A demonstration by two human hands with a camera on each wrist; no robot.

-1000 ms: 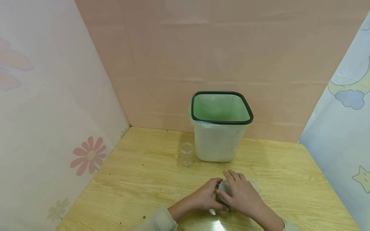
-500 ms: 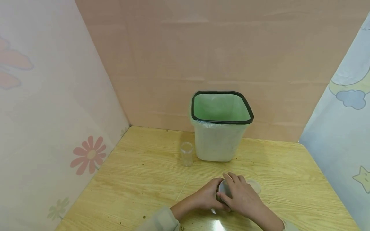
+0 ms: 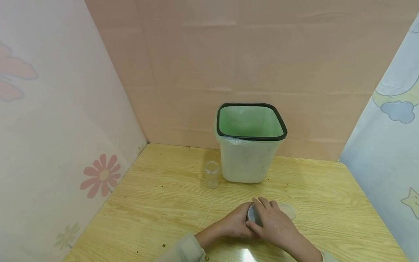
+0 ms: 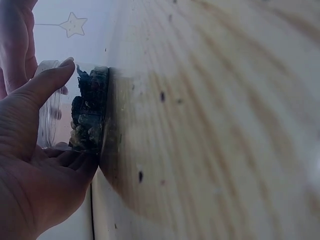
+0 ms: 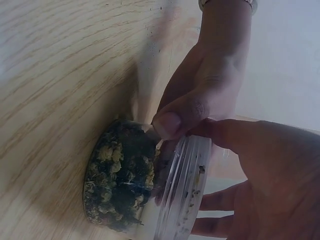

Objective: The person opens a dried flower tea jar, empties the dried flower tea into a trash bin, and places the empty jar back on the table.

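In the right wrist view a clear plastic jar (image 5: 122,175) stands on the table, partly filled with dried yellowish flowers and dark leaves. My left hand (image 3: 237,221) grips its side, the thumb (image 4: 52,82) on one side and the fingers wrapped round the other. My right hand (image 3: 275,222) comes over the top from the right, with thumb and fingers around the ridged clear lid (image 5: 185,192). Small bits show at the lid. From the head view the jar's round grey top (image 3: 254,214) shows between the hands, and most of its body is hidden.
A bin (image 3: 247,160) with a black rim and a green lining stands at the back. A clear empty jar (image 3: 212,175) is at its left. A thin pale stick (image 3: 206,215) lies left of my hands, and a translucent disc (image 3: 288,210) lies to their right. Dark specks dot the table.
My left hand has shifted slightly right and closer round the jar. The fingers of my right hand have moved slightly nearer over the top. Bin, empty jar and stick stay in place.
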